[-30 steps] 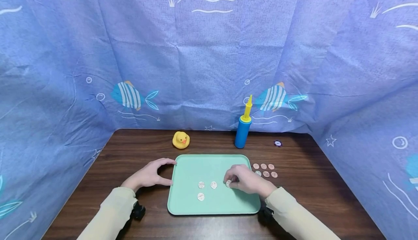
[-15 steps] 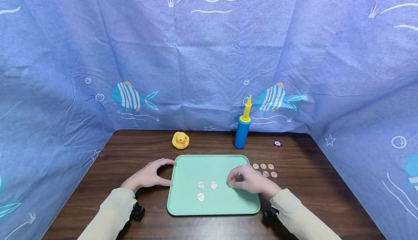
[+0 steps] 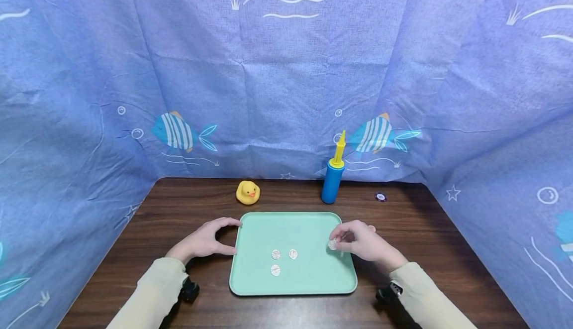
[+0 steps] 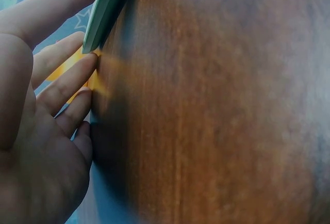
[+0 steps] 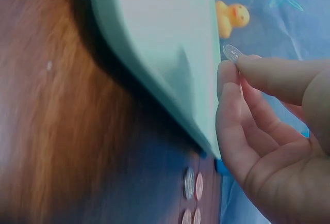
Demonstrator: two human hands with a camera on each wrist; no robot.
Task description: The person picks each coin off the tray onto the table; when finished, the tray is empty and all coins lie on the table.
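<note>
Right hand (image 3: pixel 363 242) pinches a silver coin (image 3: pixel 332 244) (apparently lifted) above the tray (image 3: pixel 286 227).

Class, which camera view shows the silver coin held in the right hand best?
The right wrist view: the coin shows close up, pinched edge-on between fingertips of the right hand beside the tray. The head view shows it only as a tiny pale disc. The left wrist view does not show it.

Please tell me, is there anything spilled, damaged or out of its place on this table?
Nothing stands out. Three silver coins lie flat on the green tray, the right hand pinches one coin, the left hand touches the tray's edge, and the rubber duck and pump stand upright.
</note>
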